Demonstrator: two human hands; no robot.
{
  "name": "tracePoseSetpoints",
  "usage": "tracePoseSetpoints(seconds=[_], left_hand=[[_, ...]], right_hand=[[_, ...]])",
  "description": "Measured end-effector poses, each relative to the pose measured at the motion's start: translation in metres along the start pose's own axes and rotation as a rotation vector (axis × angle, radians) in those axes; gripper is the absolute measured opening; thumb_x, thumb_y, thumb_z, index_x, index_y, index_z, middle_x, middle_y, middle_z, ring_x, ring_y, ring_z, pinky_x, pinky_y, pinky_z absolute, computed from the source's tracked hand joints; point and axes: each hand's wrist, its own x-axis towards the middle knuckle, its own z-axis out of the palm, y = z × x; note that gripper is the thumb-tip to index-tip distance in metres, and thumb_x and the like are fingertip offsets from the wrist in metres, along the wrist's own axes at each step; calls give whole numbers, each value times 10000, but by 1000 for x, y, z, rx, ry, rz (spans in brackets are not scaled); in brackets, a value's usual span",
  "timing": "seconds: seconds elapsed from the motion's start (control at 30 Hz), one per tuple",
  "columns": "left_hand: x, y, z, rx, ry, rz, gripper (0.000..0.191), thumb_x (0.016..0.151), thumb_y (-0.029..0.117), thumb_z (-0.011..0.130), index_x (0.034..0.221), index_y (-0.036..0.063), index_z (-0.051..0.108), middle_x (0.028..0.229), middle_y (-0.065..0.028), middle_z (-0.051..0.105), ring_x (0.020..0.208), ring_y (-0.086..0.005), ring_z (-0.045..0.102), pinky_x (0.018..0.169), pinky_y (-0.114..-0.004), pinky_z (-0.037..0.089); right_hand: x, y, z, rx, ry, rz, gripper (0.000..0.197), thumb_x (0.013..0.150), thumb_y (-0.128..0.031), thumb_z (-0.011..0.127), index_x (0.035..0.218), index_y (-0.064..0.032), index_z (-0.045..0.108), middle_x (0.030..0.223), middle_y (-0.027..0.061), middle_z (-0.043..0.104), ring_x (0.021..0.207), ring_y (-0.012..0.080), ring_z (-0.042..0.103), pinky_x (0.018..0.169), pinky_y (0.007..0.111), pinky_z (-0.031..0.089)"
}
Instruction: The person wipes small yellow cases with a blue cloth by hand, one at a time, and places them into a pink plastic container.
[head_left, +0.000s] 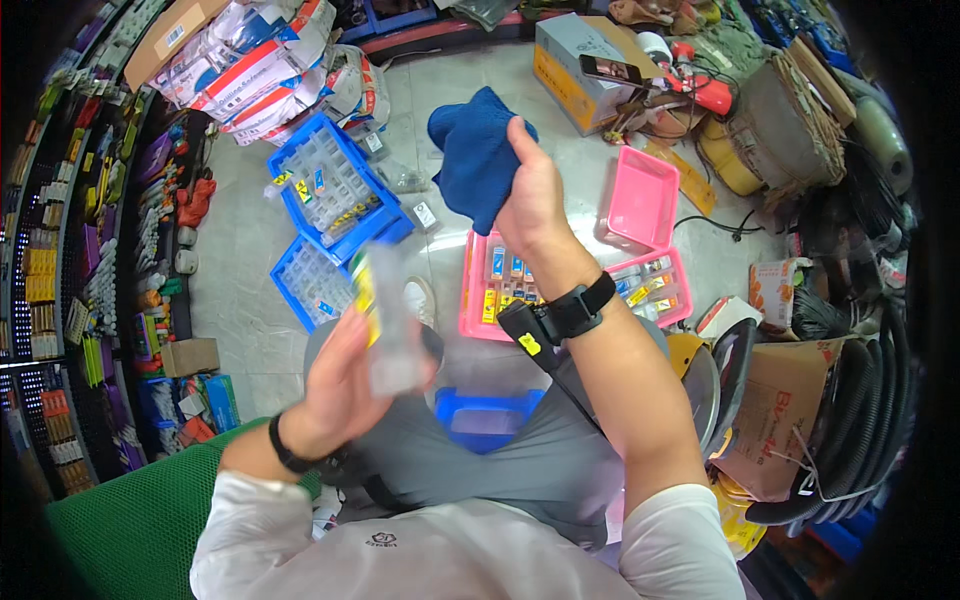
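Observation:
My left hand grips a clear plastic case bearing a yellow and green label. Both are blurred, and the case stands tilted above my left knee. A dark blue cloth, bunched up, is held in my right hand above the floor ahead of me. Below that hand sits a pink tray with small labelled packs in it. A blue bin is between my thighs. Over to the left, a blue tray of clear plastic cases overlaps a lower blue tray.
Another pink tray rests tilted at the right. Behind it, a smartphone lies on a cardboard box. Stocked shelves line the left side, near a green mesh chair. Black corrugated hose is coiled at right.

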Motion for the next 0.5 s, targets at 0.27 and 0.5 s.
tracePoseSetpoints(seconds=[0.27, 0.5], left_hand=[[122, -3, 6, 118, 50, 310, 523, 826, 247, 598, 1217, 48, 313, 931, -85, 563, 746, -152, 578, 585, -287, 470], [141, -19, -8, 386, 3, 289, 538, 821, 235, 616, 1210, 13, 317, 695, -57, 545, 525, -104, 507, 465, -226, 407]], right_hand=[[-13, -8, -10, -315, 13, -72, 437, 923, -381, 374, 1135, -25, 513, 1054, 72, 584, 928, 134, 565, 814, 274, 445], [-34, 9, -7, -482, -81, -30, 397, 922, -406, 383, 956, -50, 556, 838, 2, 552, 745, 57, 478, 660, 218, 403]])
